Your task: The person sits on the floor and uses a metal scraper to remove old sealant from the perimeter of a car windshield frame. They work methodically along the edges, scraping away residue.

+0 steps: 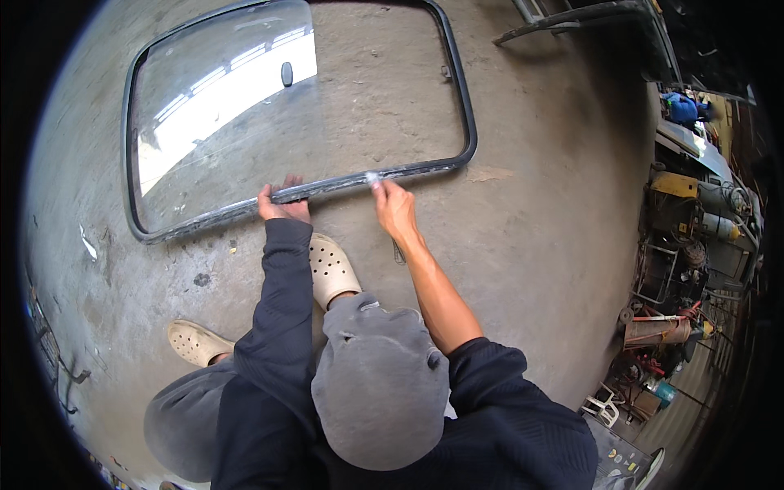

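Note:
A dark-rimmed window frame (469,122) with rounded corners is in front of me. A clear glass pane (237,155) fills its left part and reflects bright light; a small dark oval piece (287,74) is on the glass. My left hand (284,204) is closed around the near rail, its fingers partly hidden behind it. Farther right on the same rail, my right hand (395,206) pinches a small whitish thing (373,177) against the rail's upper side. What that thing is, I cannot make out.
Below lies a stained concrete floor (523,220), with my beige clogs (331,265) close to the frame. A dark metal stand (572,16) is at the far right. Along the right side are gas cylinders (720,226), a yellow machine (674,184) and cluttered workshop gear.

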